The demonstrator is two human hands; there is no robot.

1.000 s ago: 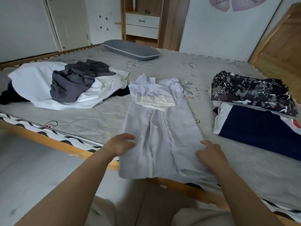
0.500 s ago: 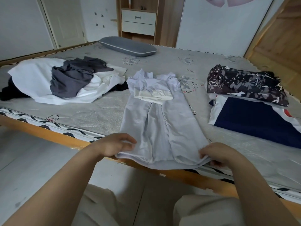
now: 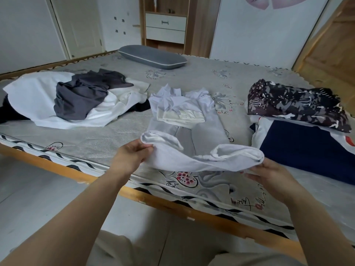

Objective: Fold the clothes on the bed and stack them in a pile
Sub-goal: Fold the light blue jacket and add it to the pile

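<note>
A white shirt lies lengthwise in the middle of the bed, collar end away from me. Its near hem is lifted off the mattress and curled over toward the collar. My left hand pinches the hem's left corner, and my right hand grips the right corner from below. A heap of unfolded clothes, white with a dark grey garment on top, sits at the left. At the right stands a folded pile: a dark patterned garment over a navy and white one.
A grey pillow lies at the far side of the bed. The wooden bed frame edge runs in front of me. A wooden cabinet with drawers stands behind, and wooden boards at the right.
Both hands went from resting on the shirt's hem at the bed edge to gripping its corners, and have lifted the hem up and forward, baring the printed mattress edge.
</note>
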